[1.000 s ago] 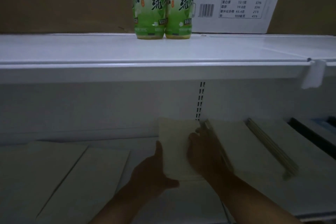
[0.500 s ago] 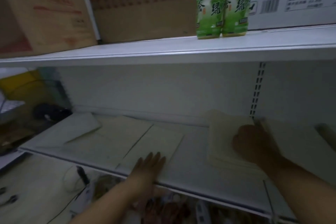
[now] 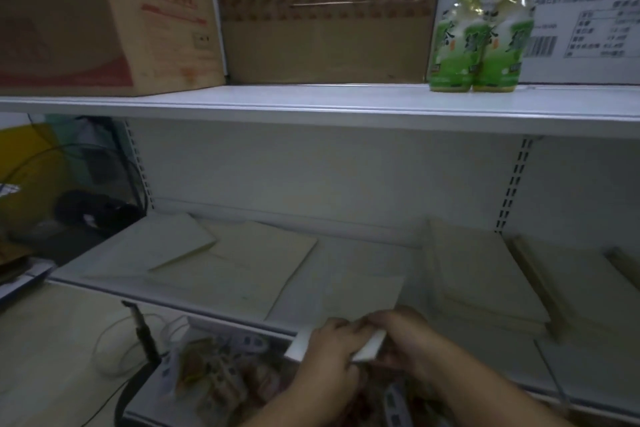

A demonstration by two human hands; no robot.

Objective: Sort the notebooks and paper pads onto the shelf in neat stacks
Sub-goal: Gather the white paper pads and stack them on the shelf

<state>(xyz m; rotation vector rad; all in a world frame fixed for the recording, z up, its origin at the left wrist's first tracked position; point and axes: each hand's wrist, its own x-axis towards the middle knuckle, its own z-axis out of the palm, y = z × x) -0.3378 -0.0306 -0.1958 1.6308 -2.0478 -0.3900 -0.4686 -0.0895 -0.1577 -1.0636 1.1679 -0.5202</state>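
Whereas they lay apart before, left hand point(image 3: 330, 348) and right hand point(image 3: 410, 340) now curl round one paper pad point(image 3: 360, 295), presumably for stacking.

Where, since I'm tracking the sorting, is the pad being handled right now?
Bottom centre of the head view: the pad sits at the lower shelf's front edge, gripped by the left hand and right hand.

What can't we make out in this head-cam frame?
All head view.
1. The pad: mostly covered by the left hand and right hand; one or several, cannot tell.
2. The far-right stack: cut off by the right frame edge.
3. Print on the white box: blurred, cut by top and right edges.
4. The goods below the hands: dark, blurred, partly behind the arms.
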